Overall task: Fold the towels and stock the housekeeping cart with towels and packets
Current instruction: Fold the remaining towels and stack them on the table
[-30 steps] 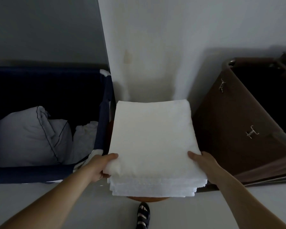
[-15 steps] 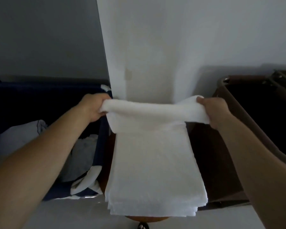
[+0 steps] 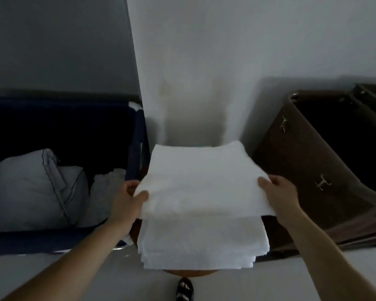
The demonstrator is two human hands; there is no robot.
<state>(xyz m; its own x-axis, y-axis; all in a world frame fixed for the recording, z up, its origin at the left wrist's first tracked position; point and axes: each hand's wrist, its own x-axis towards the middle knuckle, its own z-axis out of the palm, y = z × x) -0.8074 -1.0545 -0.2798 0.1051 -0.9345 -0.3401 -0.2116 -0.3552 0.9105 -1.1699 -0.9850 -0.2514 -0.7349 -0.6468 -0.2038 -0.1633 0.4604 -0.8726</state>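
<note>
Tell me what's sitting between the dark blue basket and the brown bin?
In the head view, a stack of white towels on a round wooden stool stands there, and the left hand and right hand hold the top towel.

Both forearms are bare and extend forward from the lower corners of the view, converging slightly. The left hand (image 3: 129, 198) grips the folded towel (image 3: 200, 181) at its near left corner, with the thumb on top and the fingers curled under the edge. The right hand (image 3: 280, 192) grips the near right corner, thumb on top; its other fingers are hidden beneath the cloth. Both hands sit level, palms turned inward. One sandalled foot (image 3: 184, 288) shows at the bottom edge.
</note>
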